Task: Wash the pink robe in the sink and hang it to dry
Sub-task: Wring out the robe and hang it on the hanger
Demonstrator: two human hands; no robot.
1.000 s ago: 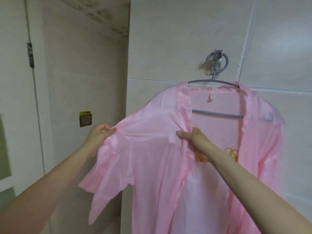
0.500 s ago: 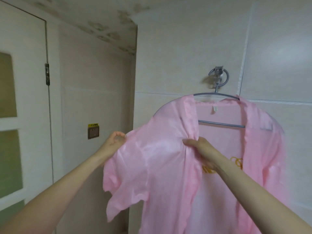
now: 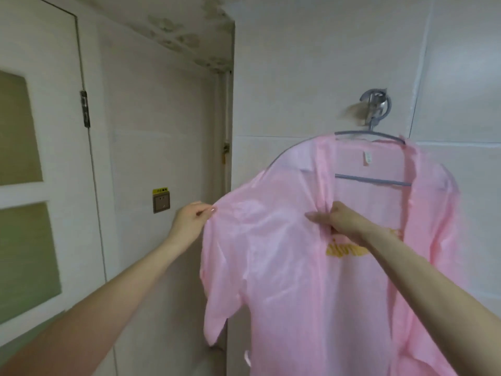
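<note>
1. Two hands are on the pink robe (image 3: 284, 280), which hangs on a grey hanger (image 3: 374, 180) against the tiled wall (image 3: 298, 77).
2. The robe's long axis runs straight down from the hanger. Its collar is at the top over the hanger's shoulders, and its hem runs below the bottom edge of the view.
3. The open front faces the camera, so the inner back panel and a small label (image 3: 366, 158) show just under the hanger's top arc.
4. The hanger's loop sits on a metal wall hook (image 3: 375, 107) directly above it.
5. The left hand (image 3: 189, 221), below and well left of the hanger, pinches the outer edge of the robe's shoulder between thumb and fingertips, drawing the cloth out sideways.
6. The right hand (image 3: 344, 223), just below the hanger's crossbar, grips the front edge band with its fingers curled round it.
7. Yellow lettering (image 3: 344, 251) shows below that hand, probably on the back panel; it is too blurred to read.
8. Far left of the hanger are a door (image 3: 54, 185) with glass panes and a switch plate (image 3: 161, 201).
</note>
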